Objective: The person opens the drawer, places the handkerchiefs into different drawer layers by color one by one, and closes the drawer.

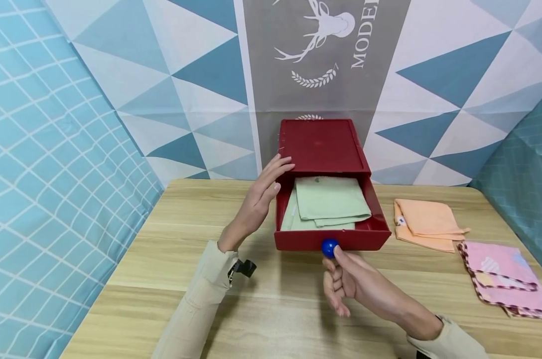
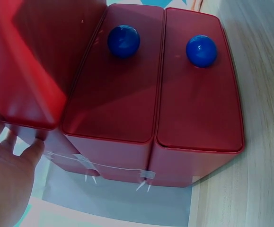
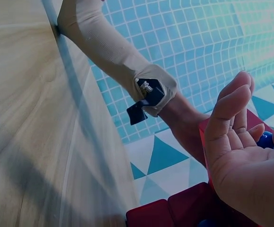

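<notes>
A red drawer cabinet stands against the back wall, its top drawer pulled out. Folded light green cloths lie inside the drawer. My right hand pinches the drawer's blue knob between thumb and fingers; in the right wrist view the hand mostly covers that knob. With fingers extended, my left hand rests against the cabinet's upper left side. Below the pulled-out drawer, the left wrist view has two closed drawers with a middle knob and a bottom knob.
To the right of the cabinet, a folded orange cloth lies on the wooden table. A pink cloth with a checked border is nearer the table's right edge. Patterned sheets hang close behind and beside the table.
</notes>
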Motion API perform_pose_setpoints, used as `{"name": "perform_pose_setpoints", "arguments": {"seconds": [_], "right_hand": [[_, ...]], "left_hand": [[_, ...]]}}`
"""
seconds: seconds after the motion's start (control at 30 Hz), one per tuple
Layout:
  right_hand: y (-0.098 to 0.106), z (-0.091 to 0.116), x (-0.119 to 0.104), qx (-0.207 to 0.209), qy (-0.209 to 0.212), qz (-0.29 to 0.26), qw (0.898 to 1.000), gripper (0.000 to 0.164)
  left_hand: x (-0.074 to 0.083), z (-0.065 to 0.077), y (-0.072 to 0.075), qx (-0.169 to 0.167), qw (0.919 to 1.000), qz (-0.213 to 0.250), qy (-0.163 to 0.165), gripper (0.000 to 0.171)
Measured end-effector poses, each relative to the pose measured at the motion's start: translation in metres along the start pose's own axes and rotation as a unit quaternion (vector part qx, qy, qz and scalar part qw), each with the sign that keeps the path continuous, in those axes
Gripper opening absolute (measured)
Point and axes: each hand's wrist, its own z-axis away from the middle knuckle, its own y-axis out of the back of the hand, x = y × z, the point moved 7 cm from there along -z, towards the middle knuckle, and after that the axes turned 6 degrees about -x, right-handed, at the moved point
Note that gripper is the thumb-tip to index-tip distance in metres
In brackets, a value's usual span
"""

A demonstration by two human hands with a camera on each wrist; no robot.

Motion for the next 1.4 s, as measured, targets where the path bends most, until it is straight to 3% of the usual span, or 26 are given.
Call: {"name": "perform_pose_setpoints", "arguments": {"seconds": [0.4,0.73,1.03,1.4], "right_hand": [[0.009,-0.003,0.003,0.030,-0.015,0.002,0.999,0.041],[0.019,-0.007,0.000,0.046,-0.012,0.024,0.999,0.042],[0.028,-0.013,-0.003,0.060,-0.011,0.046,0.997,0.043],[0.040,-0.022,-0.007,0.084,-0.023,0.052,0.995,0.044]], "left_hand": [[0.000,0.003,-0.002,-0.001,0.9997,0.003,0.026,0.047],[0.036,-0.003,0.002,-0.010,0.9990,0.028,0.033,0.044],[0.004,0.001,-0.003,-0.007,0.9995,-0.006,0.029,0.048],[0.002,0.000,0.000,0.000,0.9996,-0.022,0.017,0.053]]}}
